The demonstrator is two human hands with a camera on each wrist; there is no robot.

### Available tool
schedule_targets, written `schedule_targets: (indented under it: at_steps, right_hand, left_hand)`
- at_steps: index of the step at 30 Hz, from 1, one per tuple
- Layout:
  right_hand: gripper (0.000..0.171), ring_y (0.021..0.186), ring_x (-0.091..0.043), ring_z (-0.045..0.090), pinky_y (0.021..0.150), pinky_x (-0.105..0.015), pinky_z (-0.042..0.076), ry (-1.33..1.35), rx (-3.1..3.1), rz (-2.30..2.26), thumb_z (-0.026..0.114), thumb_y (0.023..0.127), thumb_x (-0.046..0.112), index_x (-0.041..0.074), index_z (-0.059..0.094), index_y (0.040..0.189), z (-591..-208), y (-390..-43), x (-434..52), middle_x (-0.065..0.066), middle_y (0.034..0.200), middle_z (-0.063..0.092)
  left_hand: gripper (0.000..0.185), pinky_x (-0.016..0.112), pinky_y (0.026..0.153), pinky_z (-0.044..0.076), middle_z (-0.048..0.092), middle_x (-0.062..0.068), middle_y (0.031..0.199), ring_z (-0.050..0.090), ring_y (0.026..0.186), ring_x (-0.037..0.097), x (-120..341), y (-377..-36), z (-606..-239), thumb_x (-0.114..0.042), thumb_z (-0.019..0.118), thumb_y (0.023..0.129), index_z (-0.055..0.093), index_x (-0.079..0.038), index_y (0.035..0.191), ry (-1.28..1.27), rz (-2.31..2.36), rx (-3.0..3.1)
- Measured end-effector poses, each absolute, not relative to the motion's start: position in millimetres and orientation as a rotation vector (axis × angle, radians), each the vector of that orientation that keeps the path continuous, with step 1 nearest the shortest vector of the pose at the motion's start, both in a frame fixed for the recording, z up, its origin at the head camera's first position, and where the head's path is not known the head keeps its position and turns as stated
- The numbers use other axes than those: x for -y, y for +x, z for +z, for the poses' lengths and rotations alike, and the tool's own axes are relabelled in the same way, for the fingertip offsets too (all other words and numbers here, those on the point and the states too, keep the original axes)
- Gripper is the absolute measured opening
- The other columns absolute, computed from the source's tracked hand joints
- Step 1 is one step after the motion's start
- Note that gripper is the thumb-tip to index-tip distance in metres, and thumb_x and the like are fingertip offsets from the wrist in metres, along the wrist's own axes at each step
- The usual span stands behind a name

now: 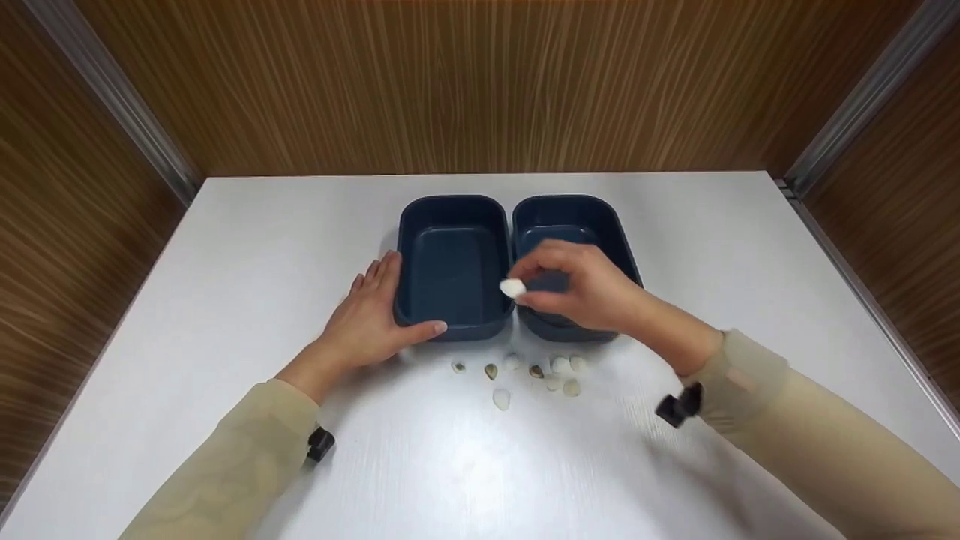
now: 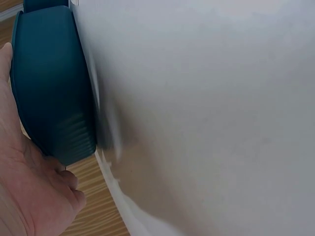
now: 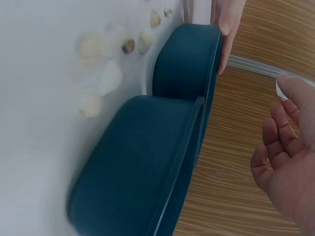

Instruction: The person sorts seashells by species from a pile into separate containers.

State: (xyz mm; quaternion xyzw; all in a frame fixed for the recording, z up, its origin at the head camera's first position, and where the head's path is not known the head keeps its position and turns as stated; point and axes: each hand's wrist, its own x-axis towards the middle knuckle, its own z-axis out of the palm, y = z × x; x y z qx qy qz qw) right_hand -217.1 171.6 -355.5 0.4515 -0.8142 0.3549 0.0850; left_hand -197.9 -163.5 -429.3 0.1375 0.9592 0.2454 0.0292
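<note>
Head view, white table (image 1: 465, 480): firm base with a sheen, so light things may slide on it.
Left container (image 1: 450, 277): dark blue, probably stiff, smooth and fairly light; best held by rim and outer wall.
Right container (image 1: 566, 210): similar, standing just beside the left container; likely handles alike.
Left hand (image 1: 364, 319): fingers straight along the left container's outer wall, thumb at its near rim; steadying, not clenched.
Right hand (image 1: 592, 289): lifted, thumb and fingertips pinching the raised shell (image 1: 513, 288).
Raised shell: in the air, seen against the containers' adjoining edges; likely feather-light, hard and brittle, so a gentle pinch by its edges suits.
Loose shells (image 1: 501, 399): on the table before the containers; thin, perhaps slippery, easiest taken by opposite rims, a fingernail slipped beneath.
</note>
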Motion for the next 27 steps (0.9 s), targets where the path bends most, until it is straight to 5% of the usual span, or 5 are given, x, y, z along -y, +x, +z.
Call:
schedule_targets:
  at_steps: [7, 27]
  right_hand:
    - [0.025, 0.096, -0.029, 0.067, 0.085, -0.044, 0.054, 1.212, 2.524, 1.130, 0.086, 0.092, 0.014, 0.007, 0.079, 0.114, -359.9, -244.8, -141.7, -0.012, 0.103, 0.073]
    - [0.024, 0.100, -0.024, 0.067, 0.092, -0.040, 0.055, 1.095, 2.701, 1.129, 0.084, 0.093, 0.014, 0.007, 0.080, 0.116, -386.9, -270.8, -98.9, -0.010, 0.107, 0.073]
  left_hand:
    - [0.133, 0.053, 0.130, 0.006, 0.007, 0.017, 0.177, 0.008, 0.163, 0.036, 160.3, -200.2, -429.3, -0.087, 0.061, 0.084, 0.004, -0.002, 0.170, 0.447, 0.754, -2.958]
    - [0.135, 0.053, 0.130, 0.008, 0.009, 0.018, 0.177, 0.009, 0.163, 0.037, 163.3, -198.0, -430.9, -0.089, 0.060, 0.084, 0.005, -0.001, 0.169, 0.442, 0.755, -2.966]
